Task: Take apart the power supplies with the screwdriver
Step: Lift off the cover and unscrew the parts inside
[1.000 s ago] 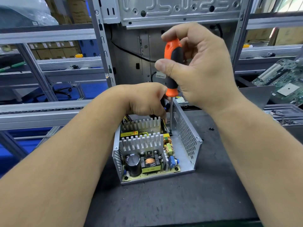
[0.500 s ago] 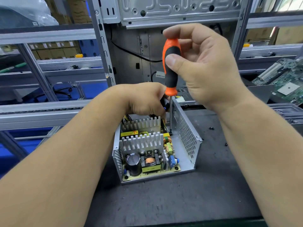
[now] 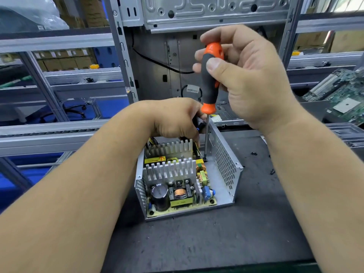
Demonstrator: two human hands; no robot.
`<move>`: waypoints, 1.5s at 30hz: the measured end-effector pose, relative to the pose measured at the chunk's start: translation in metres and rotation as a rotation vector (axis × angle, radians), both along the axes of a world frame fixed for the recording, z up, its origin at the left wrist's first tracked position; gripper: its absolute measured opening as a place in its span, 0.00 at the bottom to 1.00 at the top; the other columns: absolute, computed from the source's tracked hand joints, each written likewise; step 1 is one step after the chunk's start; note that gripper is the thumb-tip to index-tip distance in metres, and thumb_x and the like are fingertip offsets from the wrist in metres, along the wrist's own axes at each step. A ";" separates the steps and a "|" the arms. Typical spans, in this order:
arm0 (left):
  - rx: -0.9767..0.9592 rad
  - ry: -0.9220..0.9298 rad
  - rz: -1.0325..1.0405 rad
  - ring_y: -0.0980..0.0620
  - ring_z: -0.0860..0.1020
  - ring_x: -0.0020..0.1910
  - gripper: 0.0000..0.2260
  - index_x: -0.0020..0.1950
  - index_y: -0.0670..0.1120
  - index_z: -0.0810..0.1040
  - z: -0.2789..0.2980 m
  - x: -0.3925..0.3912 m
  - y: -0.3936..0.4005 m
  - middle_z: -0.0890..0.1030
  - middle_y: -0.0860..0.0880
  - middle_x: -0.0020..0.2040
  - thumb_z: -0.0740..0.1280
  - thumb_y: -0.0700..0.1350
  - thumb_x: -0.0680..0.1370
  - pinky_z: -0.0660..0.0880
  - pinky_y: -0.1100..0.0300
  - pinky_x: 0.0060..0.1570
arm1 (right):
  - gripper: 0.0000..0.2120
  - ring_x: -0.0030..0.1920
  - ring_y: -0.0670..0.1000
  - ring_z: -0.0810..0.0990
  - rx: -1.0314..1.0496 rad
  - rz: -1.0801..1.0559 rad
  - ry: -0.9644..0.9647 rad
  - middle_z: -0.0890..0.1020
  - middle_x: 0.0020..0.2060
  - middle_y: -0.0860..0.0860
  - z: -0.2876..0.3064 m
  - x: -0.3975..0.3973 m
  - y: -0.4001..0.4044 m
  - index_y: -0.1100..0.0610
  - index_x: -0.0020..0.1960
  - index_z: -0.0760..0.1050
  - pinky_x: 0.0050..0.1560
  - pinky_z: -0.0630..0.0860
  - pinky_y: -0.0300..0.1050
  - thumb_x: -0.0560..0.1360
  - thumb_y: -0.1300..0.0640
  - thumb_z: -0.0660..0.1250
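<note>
Two hands are at work on one opened power supply (image 3: 189, 180), which sits near the middle of the dark workbench (image 3: 197, 243), its lid off and its far end closest to the bench's back edge. Your right hand (image 3: 254, 81) grasps the orange and black screwdriver (image 3: 211, 75), thumb and fingers curled round the handle, with the shaft standing nearly upright. Its tip reaches down into the far right corner of the circuit board (image 3: 177, 201), just inside the perforated metal side wall (image 3: 224, 166). Your left hand (image 3: 177, 119) is curled over the far end of the casing, beside the shaft, and seems to grip the cable bundle there; exactly what its fingers grip cannot be told, as they are hidden behind the knuckles.

This looks like the loosening of a board mounting screw. To do it well, keep the shaft square to the screw head and press down firmly while you turn, so the tip does not slip out and chew the slot. Hold the casing steady with your left hand, and keep those fingers clear of the heatsink fins (image 3: 169, 168) and the tip. The large black capacitor (image 3: 160, 197) near the front corner may hold charge, so avoid touching its underside or the solder joints.

A few loose black screws (image 3: 254, 153) lie on the bench to the right of the casing; set this one with them. A green motherboard (image 3: 342, 95) rests towards the bench's far right corner.
</note>
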State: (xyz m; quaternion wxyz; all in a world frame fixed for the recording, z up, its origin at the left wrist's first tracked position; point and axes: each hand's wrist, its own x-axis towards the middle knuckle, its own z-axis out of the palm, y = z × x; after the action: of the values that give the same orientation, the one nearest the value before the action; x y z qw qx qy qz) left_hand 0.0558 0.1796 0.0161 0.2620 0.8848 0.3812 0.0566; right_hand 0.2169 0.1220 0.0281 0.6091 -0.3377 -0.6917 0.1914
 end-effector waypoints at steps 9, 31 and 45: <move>0.015 0.005 0.018 0.62 0.67 0.19 0.24 0.23 0.56 0.76 0.000 -0.001 0.000 0.69 0.60 0.20 0.74 0.36 0.74 0.63 0.72 0.23 | 0.14 0.48 0.60 0.85 0.049 -0.030 -0.037 0.83 0.50 0.60 0.001 -0.004 0.000 0.57 0.62 0.78 0.52 0.84 0.60 0.77 0.64 0.72; -0.066 -0.056 -0.021 0.50 0.75 0.36 0.10 0.42 0.46 0.78 -0.004 -0.001 0.005 0.78 0.50 0.36 0.74 0.33 0.73 0.74 0.51 0.42 | 0.23 0.42 0.44 0.73 0.129 -0.533 -0.175 0.79 0.48 0.50 0.001 -0.013 -0.002 0.50 0.57 0.79 0.46 0.71 0.34 0.67 0.41 0.80; -0.076 -0.068 0.045 0.55 0.76 0.33 0.11 0.42 0.48 0.77 -0.005 -0.001 0.006 0.78 0.52 0.35 0.76 0.34 0.72 0.74 0.56 0.37 | 0.17 0.45 0.47 0.80 0.013 -0.370 -0.173 0.81 0.48 0.51 0.002 -0.010 0.005 0.47 0.61 0.80 0.51 0.80 0.42 0.73 0.49 0.75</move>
State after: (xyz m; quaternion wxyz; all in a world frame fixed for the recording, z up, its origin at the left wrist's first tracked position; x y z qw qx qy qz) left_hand 0.0549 0.1856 0.0112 0.3070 0.8629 0.3937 0.0778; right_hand 0.2064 0.1274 0.0303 0.5743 -0.4702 -0.6689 0.0419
